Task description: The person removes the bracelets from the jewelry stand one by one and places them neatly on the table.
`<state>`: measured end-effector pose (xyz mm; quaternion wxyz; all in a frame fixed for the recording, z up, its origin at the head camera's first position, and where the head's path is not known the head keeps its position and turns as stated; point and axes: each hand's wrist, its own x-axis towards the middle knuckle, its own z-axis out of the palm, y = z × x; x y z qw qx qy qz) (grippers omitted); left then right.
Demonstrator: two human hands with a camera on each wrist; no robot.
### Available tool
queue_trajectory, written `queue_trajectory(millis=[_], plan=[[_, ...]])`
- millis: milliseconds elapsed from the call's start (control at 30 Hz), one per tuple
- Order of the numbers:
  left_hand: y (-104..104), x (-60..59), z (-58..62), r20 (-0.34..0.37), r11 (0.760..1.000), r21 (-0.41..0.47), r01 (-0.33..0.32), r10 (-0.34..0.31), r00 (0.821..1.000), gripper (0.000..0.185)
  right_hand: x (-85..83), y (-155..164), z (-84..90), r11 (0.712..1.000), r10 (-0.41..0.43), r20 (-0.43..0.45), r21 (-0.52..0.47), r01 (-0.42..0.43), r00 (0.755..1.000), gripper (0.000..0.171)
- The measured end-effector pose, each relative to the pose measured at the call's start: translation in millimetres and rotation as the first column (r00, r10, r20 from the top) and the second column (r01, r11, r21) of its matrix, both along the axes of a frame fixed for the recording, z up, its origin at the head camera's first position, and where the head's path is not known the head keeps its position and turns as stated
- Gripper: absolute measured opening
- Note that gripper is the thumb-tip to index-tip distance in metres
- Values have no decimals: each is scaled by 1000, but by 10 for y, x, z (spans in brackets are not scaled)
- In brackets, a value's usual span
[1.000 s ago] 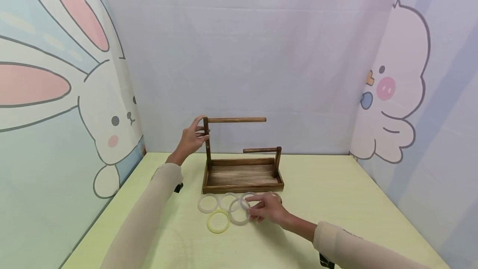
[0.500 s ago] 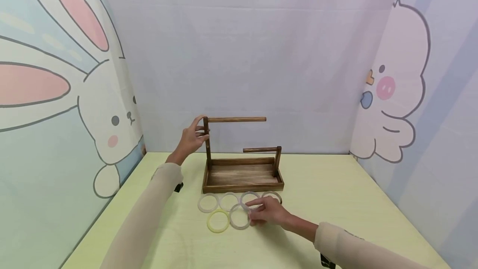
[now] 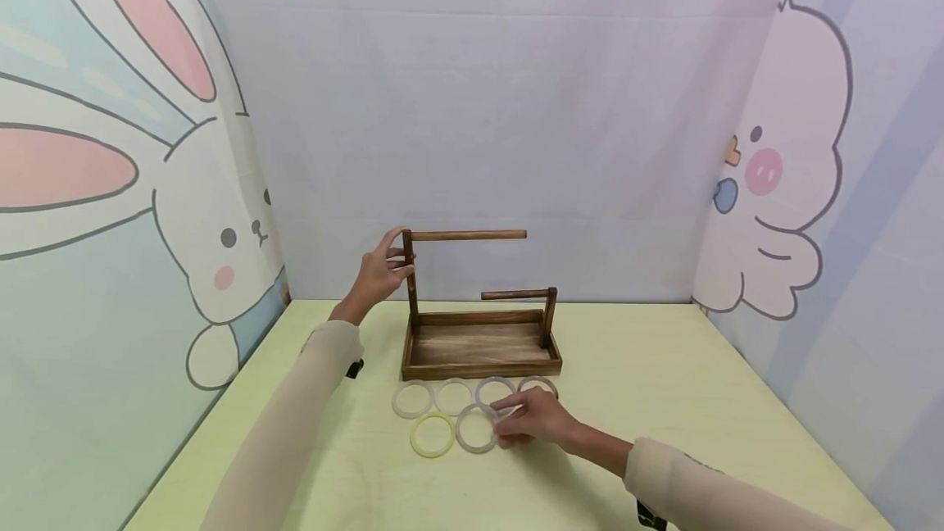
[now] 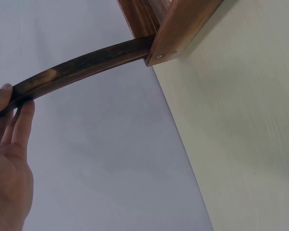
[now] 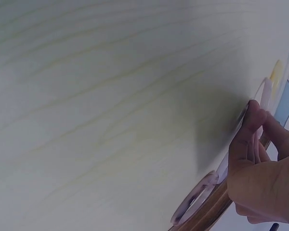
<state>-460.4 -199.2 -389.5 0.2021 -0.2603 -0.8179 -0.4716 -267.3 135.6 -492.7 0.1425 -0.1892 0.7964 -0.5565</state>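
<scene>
My left hand (image 3: 374,277) grips the tall post (image 3: 411,295) of a dark wooden stand near its top, thumb and fingers on either side, as the left wrist view also shows. My right hand (image 3: 537,418) pinches the right side of a translucent bangle (image 3: 476,450) low over the table in front of the stand. In the right wrist view, thumb and fingertips close on that bangle's rim (image 5: 266,94). A yellow bangle (image 3: 432,455) lies just left of it. Behind them several clear bangles (image 3: 412,416) form a row, the third partly covered by my right fingers.
The stand has a shallow tray (image 3: 479,370), a long upper bar (image 3: 468,235) pointing right and a shorter lower bar (image 3: 514,295) on a right-hand post. Pale yellow table (image 3: 634,383) surrounds it. Cloth walls (image 3: 487,121) with cartoon animals enclose the back and sides.
The pinched bangle has come down slightly toward the person, from overlapping the back row to beside the yellow bangle. The rightmost bangle is now more visible. My left hand keeps its grip on the post.
</scene>
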Motion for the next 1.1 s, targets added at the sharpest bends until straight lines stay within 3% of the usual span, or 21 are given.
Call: queue_trajectory(millis=[700,1100], plan=[[17,10,20,12,1000,-9,-7,8,1000,81,4,34,-34,998,-17,-95,58,22,995,31],[22,0,14,14,1000,-4,-18,18,1000,81,11,29,-67,997,-55,-90,47,59,994,26]])
